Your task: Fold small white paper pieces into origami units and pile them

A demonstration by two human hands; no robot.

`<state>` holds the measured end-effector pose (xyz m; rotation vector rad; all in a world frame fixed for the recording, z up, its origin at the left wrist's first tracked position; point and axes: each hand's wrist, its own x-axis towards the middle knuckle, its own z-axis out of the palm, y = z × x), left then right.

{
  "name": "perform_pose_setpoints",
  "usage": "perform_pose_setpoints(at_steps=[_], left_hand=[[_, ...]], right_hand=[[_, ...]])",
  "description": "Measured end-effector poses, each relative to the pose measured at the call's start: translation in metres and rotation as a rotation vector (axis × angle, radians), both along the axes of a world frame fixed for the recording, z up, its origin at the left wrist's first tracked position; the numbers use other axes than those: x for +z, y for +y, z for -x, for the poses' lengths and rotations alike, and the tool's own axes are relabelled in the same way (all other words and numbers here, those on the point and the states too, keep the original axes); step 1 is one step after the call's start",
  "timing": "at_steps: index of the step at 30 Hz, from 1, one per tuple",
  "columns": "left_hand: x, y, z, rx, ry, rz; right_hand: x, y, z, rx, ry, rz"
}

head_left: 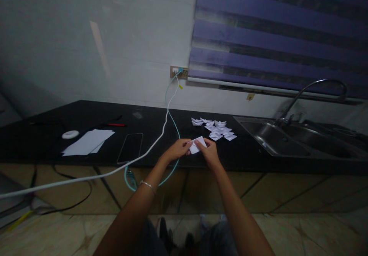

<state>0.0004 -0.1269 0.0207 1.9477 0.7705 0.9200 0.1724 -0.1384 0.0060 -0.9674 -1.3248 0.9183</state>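
Observation:
A small folded piece of white paper [198, 144] is held between my two hands just above the front edge of the black counter. My left hand [180, 149] pinches its left side, thumb on top. On the other side, the thumb of my right hand [209, 151] presses on the paper while the fingers curl behind it. Behind and to the right of my hands, several folded white paper boats [216, 128] sit in a cluster on the counter. A stack of loose white sheets [87, 142] lies far to the left.
A phone [130, 148] lies left of my hands. White [156, 141] and teal cables [176, 127] run from the wall outlet [178, 72] across the counter [161, 114]. A round white object [70, 134] and a red pen-like item [115, 124] rest near the sheets. The steel sink [267, 133] is right.

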Motion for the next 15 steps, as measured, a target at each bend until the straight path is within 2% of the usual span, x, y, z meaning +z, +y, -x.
perform_pose_setpoints(at_steps=[5, 9, 15], left_hand=[[0.0004, 0.0014, 0.0006, 0.047, -0.018, 0.017], [-0.0003, 0.0012, 0.0010, 0.027, -0.011, 0.015], [-0.0029, 0.0051, 0.0015, 0.045, -0.066, 0.018]], right_hand=[[-0.0003, -0.0011, 0.0012, 0.017, -0.062, 0.050], [-0.0012, -0.0010, -0.0003, 0.012, -0.101, 0.032], [-0.0009, -0.0014, -0.0018, 0.022, -0.063, 0.065]])
